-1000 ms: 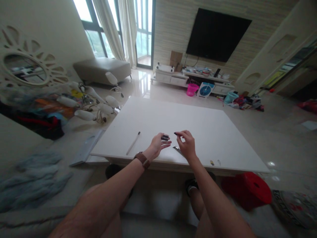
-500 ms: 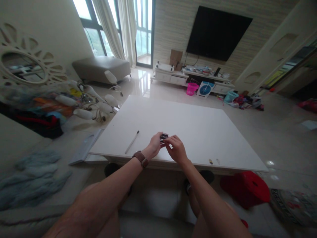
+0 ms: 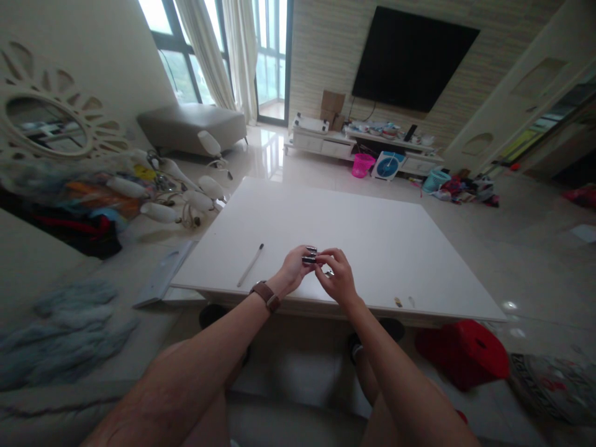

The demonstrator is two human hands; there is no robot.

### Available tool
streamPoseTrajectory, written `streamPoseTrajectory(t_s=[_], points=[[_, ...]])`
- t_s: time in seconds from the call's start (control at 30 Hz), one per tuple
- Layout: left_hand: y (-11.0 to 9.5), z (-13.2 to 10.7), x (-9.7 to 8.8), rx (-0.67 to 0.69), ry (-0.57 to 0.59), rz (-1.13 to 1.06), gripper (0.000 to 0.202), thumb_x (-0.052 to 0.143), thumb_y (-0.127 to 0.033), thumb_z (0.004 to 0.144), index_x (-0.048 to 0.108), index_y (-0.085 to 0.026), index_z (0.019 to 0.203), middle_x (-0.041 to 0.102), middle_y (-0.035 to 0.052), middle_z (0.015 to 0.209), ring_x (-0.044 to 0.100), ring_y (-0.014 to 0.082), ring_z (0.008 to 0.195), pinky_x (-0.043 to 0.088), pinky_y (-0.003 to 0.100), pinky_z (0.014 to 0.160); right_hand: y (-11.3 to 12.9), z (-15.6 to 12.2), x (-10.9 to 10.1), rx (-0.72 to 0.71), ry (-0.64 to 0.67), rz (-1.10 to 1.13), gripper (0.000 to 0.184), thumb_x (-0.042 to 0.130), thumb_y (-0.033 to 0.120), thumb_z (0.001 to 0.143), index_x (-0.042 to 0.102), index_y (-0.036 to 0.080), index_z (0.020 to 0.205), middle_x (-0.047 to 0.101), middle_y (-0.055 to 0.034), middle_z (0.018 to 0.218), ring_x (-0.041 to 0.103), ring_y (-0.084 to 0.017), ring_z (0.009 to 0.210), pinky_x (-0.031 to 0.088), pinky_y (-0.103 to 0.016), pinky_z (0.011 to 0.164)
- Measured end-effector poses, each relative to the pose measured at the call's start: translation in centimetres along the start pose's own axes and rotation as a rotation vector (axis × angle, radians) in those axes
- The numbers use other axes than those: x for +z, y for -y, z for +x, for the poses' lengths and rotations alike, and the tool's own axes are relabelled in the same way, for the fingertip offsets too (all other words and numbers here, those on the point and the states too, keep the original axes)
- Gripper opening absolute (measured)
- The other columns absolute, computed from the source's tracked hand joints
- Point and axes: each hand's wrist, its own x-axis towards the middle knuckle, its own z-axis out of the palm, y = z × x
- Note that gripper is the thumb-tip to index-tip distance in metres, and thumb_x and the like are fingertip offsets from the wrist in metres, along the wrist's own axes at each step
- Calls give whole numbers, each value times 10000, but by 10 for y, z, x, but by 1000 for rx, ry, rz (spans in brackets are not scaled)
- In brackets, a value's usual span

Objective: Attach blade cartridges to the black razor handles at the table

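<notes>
Over the near edge of the white table [image 3: 372, 242], my left hand [image 3: 292, 268], with a brown-strapped watch on its wrist, is closed on a small shiny black-and-silver object [image 3: 309, 259]. Its kind is too small to make out. My right hand [image 3: 339, 278] meets it from the right, thumb and fingers pinched at the object's right side. A small pale, shiny bit [image 3: 329, 273] shows by the right thumb; whether it is held I cannot tell. A thin white stick with a dark tip [image 3: 251, 265] lies left of my hands.
A small gold-and-dark piece [image 3: 398, 302] and a small clear piece [image 3: 411, 302] lie near the table's front right edge. Beside that corner stands a red stool [image 3: 465, 354]. A lamp with several white shades [image 3: 198, 202] is close to the table's left side.
My right hand has shifted slightly right, and its fingers are more curled. The black-and-silver object is turned a little in my left hand. The view has moved slightly.
</notes>
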Motion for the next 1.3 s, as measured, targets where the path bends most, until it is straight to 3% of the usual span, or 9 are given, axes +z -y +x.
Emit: streamPoseTrajectory(t_s=[0.2, 0.43, 0.63, 0.87, 1.1, 1.3], points=[[0, -1, 1, 32, 0, 10, 166, 562, -69, 695, 586, -146, 840, 609, 22, 707, 591, 129, 621, 539, 292, 655, 1, -1, 2, -34, 23, -6, 253, 622, 157, 837, 636, 250, 1072, 601, -77, 1055, 574, -240, 998, 520, -411, 849], [1, 0, 0, 23, -12, 107, 300, 505, 31, 674, 548, -152, 908, 628, 34, 765, 646, 138, 664, 532, 297, 707, -1, -1, 1, 22, 29, -30, 283, 622, 196, 843, 606, 233, 1123, 592, -92, 1090, 566, -248, 1044, 504, -418, 907], [5, 1, 1, -17, -15, 142, 326, 511, 68, 670, 542, -158, 903, 631, 37, 838, 651, 139, 714, 541, 322, 749, -2, 1, 3, 61, 77, -6, 341, 634, 216, 846, 579, 244, 1182, 592, -105, 1234, 548, -264, 1155, 468, -452, 991], [9, 2, 0, 13, 28, 194, 371, 503, 97, 648, 558, -151, 919, 628, 47, 840, 651, 148, 695, 549, 349, 742, -4, 1, 5, 54, 89, 13, 418, 636, 164, 820, 573, 244, 1225, 611, -103, 1254, 553, -258, 1168, 468, -455, 1004], [11, 2, -2, 23, 92, 220, 377, 527, 43, 631, 576, -156, 948, 635, 35, 805, 645, 143, 664, 541, 320, 708, -3, 0, 4, 42, 89, 38, 439, 655, 151, 805, 560, 243, 1224, 618, -83, 1255, 558, -238, 1151, 473, -422, 1001], [3, 1, 1, -20, 59, 55, 108, 542, -176, 774, 608, -143, 852, 644, 57, 762, 645, 174, 638, 548, 348, 678, 3, 6, -2, 25, 28, 16, 385, 667, 213, 812, 576, 234, 1186, 618, -106, 1205, 557, -266, 1126, 471, -460, 975]])
